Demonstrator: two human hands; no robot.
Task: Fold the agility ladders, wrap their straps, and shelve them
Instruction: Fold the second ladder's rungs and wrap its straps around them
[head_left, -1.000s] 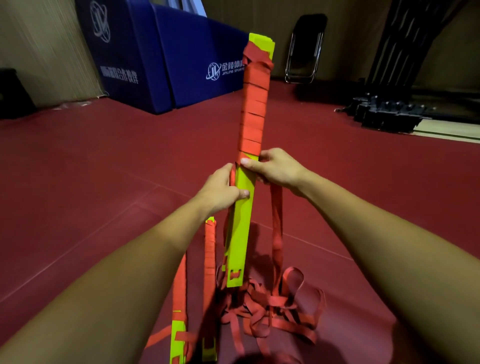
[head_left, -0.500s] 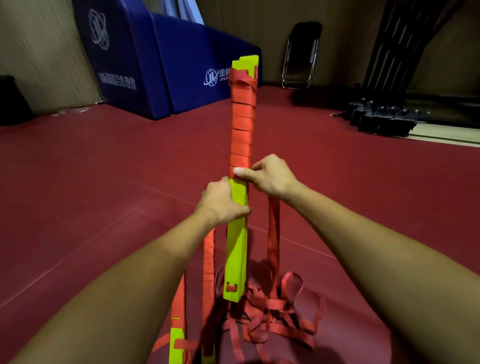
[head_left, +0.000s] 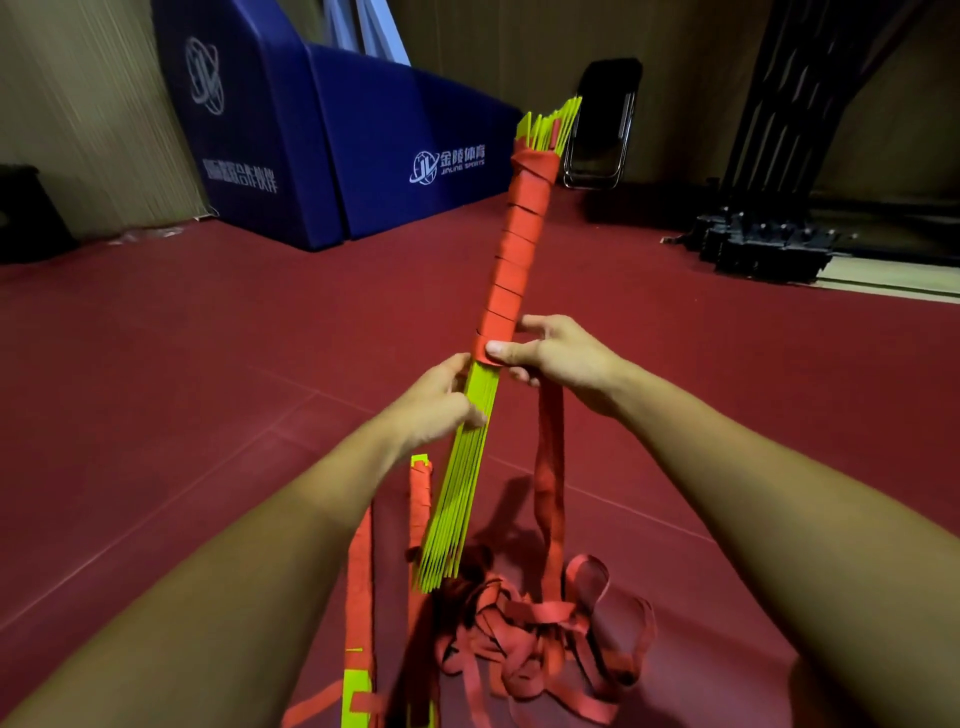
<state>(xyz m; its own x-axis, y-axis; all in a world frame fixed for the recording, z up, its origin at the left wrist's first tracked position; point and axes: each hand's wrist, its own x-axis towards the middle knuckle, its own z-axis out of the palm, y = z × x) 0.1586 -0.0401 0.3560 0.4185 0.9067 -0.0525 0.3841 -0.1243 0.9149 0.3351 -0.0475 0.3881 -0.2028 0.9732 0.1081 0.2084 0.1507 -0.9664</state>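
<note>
A bundle of yellow-green ladder rungs (head_left: 467, 478) stands tilted before me, its top leaning right. Red strap wrap (head_left: 514, 260) covers its upper half. My left hand (head_left: 441, 400) grips the bare rungs just below the wrap. My right hand (head_left: 550, 353) pinches the strap at the wrap's lower edge, thumb pressed on the last turn. From that hand a loose red strap (head_left: 550, 478) hangs down to a tangled pile (head_left: 540, 639) on the floor. Two other strap-wrapped bundles (head_left: 415, 519) lie below my left forearm.
The floor is dark red matting (head_left: 208, 389). Blue padded blocks (head_left: 311, 145) stand at the back left. A folded black chair (head_left: 602, 124) leans on the far wall. Black metal equipment (head_left: 763, 244) sits at the back right.
The bundle has turned edge-on, so its separate rungs now show, and its top has tilted to the right. My right hand has shifted onto the wrap's lower edge.
</note>
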